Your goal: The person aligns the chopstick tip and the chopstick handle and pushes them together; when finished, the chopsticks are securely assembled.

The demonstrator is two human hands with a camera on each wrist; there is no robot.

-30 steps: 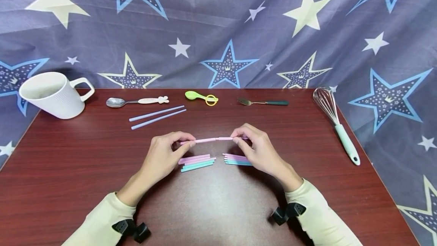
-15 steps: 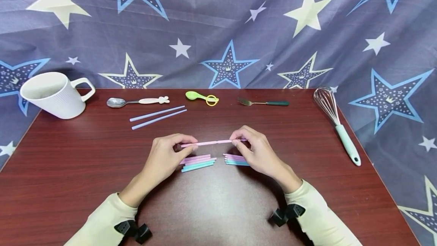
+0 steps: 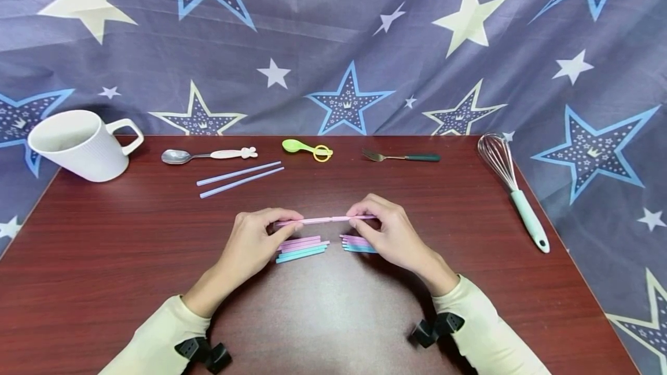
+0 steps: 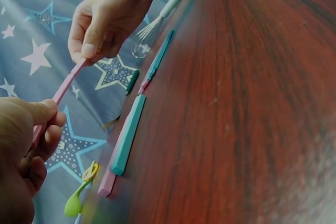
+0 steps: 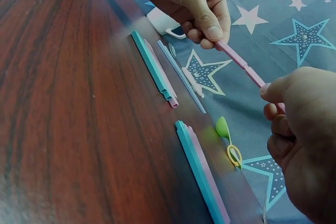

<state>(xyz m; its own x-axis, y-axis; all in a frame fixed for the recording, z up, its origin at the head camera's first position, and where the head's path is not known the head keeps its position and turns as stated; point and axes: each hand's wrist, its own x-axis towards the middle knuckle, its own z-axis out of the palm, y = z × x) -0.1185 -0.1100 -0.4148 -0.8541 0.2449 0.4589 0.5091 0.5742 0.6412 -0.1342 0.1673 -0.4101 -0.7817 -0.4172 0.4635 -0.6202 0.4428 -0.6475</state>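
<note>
My left hand [image 3: 253,239] pinches one half of a pink chopstick [image 3: 316,221] between thumb and fingers. The other pink half [image 3: 340,219] is pinched by my right hand [image 3: 392,235]. Both halves lie in one line above the table, meeting end to end at a visible seam [image 5: 244,67]; how far they are joined I cannot tell. Below the left hand lie several loose pink [image 3: 302,242] and turquoise chopstick halves [image 3: 301,255]. A second group of thinner pink and turquoise halves [image 3: 359,245] lies by the right hand, which partly covers it.
Behind my hands lie two blue chopsticks [image 3: 242,182], a metal spoon [image 3: 208,154], a green spoon [image 3: 307,148] and a fork [image 3: 401,156]. A white mug [image 3: 85,146] stands back left, a whisk [image 3: 515,192] lies right. A starry cloth [image 3: 323,33] hangs behind the table.
Both hands have come slightly nearer the person with the pink halves. The right hand has shifted a little left, and its fingertips are closer to the seam.
</note>
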